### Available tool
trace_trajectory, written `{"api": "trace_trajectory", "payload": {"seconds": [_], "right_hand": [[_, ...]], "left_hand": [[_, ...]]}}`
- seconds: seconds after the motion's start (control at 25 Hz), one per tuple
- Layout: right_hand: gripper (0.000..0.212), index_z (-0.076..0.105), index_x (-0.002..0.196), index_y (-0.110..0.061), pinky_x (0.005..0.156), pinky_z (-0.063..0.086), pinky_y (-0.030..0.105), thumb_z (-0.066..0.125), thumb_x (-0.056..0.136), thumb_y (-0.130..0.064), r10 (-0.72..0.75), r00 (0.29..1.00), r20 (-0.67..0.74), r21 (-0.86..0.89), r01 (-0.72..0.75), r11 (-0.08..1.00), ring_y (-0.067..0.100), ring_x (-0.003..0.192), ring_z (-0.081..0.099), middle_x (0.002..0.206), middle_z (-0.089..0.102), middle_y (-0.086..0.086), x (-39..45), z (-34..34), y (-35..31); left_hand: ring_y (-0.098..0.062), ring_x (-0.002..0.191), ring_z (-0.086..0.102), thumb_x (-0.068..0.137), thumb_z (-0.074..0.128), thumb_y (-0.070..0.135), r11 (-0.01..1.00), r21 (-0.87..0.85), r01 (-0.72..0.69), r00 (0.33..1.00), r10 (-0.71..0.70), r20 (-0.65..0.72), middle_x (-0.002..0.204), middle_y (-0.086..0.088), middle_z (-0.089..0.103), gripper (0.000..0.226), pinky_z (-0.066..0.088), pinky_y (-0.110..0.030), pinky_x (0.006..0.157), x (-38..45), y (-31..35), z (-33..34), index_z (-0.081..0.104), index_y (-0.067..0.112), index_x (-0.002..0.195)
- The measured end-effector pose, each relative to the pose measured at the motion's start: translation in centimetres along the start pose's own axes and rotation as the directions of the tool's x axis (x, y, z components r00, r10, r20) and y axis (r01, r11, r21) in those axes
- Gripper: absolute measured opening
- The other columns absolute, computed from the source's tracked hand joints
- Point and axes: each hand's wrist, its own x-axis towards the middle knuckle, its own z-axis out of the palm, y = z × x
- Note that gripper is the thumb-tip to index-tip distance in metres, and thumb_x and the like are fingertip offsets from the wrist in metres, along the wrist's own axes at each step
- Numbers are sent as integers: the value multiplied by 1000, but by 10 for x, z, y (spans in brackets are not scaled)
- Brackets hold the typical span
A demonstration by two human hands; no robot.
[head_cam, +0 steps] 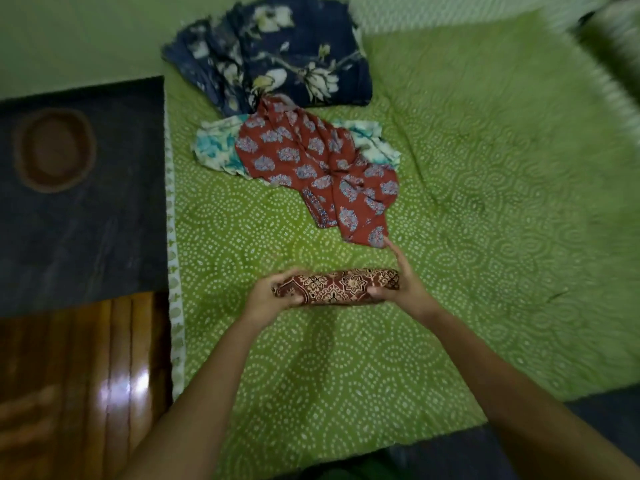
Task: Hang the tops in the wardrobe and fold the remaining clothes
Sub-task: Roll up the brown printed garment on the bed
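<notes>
Two hands hold one folded maroon cloth bundle (337,286) printed with cream and black geometric star motifs; it is a long, narrow, tightly folded packet lying crosswise just above the green bedspread (450,237), which is covered in rings of small white dots. The left hand (268,299) grips the packet's left end, its fingers (289,274) curled over the top edge and the thumb underneath. The right hand (403,289) grips the right end, thumb tucked under the lower edge, with one finger stretched straight out beyond the bundle. Both forearms reach forward from the bottom of the view, converging on the packet.

No brand, label or writing can be read on any cloth.

Just beyond the stretched right finger, its tip nearly touching, lies a rust-red garment (311,161) with pale blue floral sprigs, loose and crumpled on the bed. Under it, farther from the fingers, a white and turquoise patterned cloth (216,147) shows at both sides. Farther still sits a navy blue fabric (294,50) with large cream flowers, roughly folded. Well to the left of the left fingers, off the bed, are a dark floor mat (86,220) bearing a brown ring and a glossy wooden panel (79,375).
</notes>
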Motion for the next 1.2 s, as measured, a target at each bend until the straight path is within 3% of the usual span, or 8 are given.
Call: {"api": "trace_trajectory", "payload": {"seconds": [0.2,0.36,0.52,0.64,0.76,1.0,1.12,1.2], "right_hand": [[60,67,117,-12,85,46,14,88,61,-15,-115,986,-119,-442,52,896,13,104,62,116,63,-6,-88,-21,-70],[30,75,84,-23,76,29,21,88,58,-30,-298,880,-371,-503,80,861,21,95,50,88,49,-6,-160,-71,-125],[27,71,82,-18,82,46,15,86,59,-19,-299,836,-461,-144,262,954,14,93,62,100,66,1,-268,-161,-194],[40,67,100,-6,80,56,35,78,67,-26,-274,803,-529,90,374,923,25,87,69,97,73,13,-344,-230,-223],[32,56,119,-11,89,54,43,61,90,-24,-148,670,-727,201,413,888,26,92,67,109,69,14,-399,-293,-210],[63,3,153,-13,101,37,37,28,103,-41,-38,306,-951,-81,-129,988,32,131,42,149,37,16,-488,-412,-132],[54,8,153,-16,88,44,41,24,104,-33,-37,68,-997,-55,-281,958,38,113,55,129,55,22,-532,-461,-105],[52,10,152,-18,82,48,42,26,104,-29,-22,-27,-999,-14,-277,961,38,103,59,119,61,21,-556,-498,-79]], "left_hand": [[-23,105,60,78,69,-5,807,585,-85,948,246,-200,120,-12,62,52,47,-26,90,-76,101,9,62,16,125],[-21,115,40,72,79,17,638,762,-105,849,456,-265,123,3,47,37,37,-40,98,-120,173,24,69,31,106],[-21,110,56,63,85,20,856,272,-440,896,437,73,115,8,58,41,46,-50,97,-157,278,45,69,20,100],[-30,95,67,69,78,18,891,-238,-387,864,441,243,106,-15,68,42,55,-44,85,-194,359,111,60,9,106],[-28,94,66,83,67,36,868,-262,-422,846,481,230,115,-16,64,54,56,-41,79,-225,411,227,46,7,124],[-28,88,62,103,36,30,650,318,-690,689,724,15,107,-11,65,52,44,-35,65,-290,446,458,23,9,149],[-22,69,59,101,40,32,617,216,-757,643,762,77,85,-5,62,48,38,-29,52,-309,466,549,31,4,139],[-26,79,62,92,57,40,726,30,-687,718,673,177,98,-9,62,56,48,-32,61,-305,483,606,32,8,131]]}}
